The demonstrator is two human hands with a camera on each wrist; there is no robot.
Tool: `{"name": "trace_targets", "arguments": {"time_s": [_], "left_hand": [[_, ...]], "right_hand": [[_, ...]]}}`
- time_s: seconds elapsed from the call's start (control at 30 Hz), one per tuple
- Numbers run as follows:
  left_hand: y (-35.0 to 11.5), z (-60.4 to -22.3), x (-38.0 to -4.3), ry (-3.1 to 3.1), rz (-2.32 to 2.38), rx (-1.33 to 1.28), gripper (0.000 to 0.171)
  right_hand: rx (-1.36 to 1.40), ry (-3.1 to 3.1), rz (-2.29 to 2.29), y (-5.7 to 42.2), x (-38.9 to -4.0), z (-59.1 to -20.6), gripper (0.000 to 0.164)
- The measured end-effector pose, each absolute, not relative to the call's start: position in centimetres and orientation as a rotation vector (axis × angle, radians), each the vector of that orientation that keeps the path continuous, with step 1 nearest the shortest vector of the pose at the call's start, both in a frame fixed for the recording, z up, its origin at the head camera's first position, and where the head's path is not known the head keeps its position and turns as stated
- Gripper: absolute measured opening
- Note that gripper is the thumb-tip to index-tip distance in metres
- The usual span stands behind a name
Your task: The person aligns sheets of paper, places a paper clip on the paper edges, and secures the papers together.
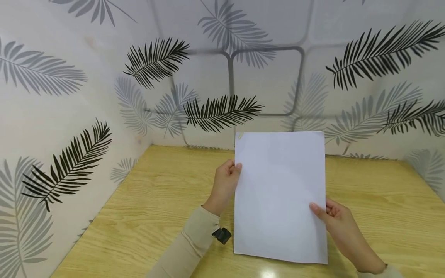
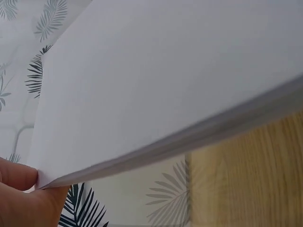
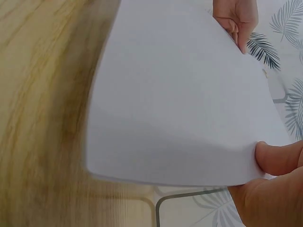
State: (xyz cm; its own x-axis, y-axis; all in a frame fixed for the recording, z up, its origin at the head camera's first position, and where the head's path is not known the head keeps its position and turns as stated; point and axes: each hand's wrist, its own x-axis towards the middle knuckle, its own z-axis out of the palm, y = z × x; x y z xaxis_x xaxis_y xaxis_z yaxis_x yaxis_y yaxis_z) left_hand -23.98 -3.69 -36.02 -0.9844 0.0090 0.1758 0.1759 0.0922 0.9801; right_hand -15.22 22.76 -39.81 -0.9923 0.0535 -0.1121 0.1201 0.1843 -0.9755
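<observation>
A stack of white paper sheets (image 1: 278, 197) is held up between both hands, its blank face toward the head camera. A small yellowish clip or mark (image 1: 240, 136) shows at its top left corner; its exact kind cannot be told. My left hand (image 1: 224, 185) pinches the left edge above the middle, thumb in front. Lower on the right edge, my right hand (image 1: 342, 227) grips the stack with the thumb on the front face and the fingers behind it. In the left wrist view, several layered sheet edges (image 2: 180, 137) run beside the left thumb.
Beneath the sheets lies a wood-grain table (image 1: 167, 185). Walls with a leaf pattern (image 1: 222, 112) border it at the back and left. A small black device (image 1: 221, 234) is worn at the left wrist, over a beige sleeve (image 1: 191, 243).
</observation>
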Motion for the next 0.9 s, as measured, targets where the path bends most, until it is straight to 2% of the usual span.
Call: {"name": "trace_targets", "arguments": {"time_s": [0.27, 0.63, 0.73, 0.9], "left_hand": [[-3.8, -37.2, -23.5, -2.451, -1.893, -0.331, 0.018], [-3.7, -37.5, -24.0, -2.579, -1.843, -0.264, 0.03], [-4.1, -37.8, -24.4, -2.636, -1.82, -0.299, 0.028], [-5.0, -38.3, -25.0, -2.745, -1.665, -0.352, 0.017]], "right_hand": [[0.183, 2.385, -1.929, 22.8, -15.9, -39.8, 0.061], [0.147, 2.461, -1.9, 21.8, -16.6, -39.6, 0.058], [0.146, 2.514, -1.835, 21.8, -16.9, -39.6, 0.055], [0.169, 2.543, -1.778, 21.8, -17.5, -39.8, 0.055]]}}
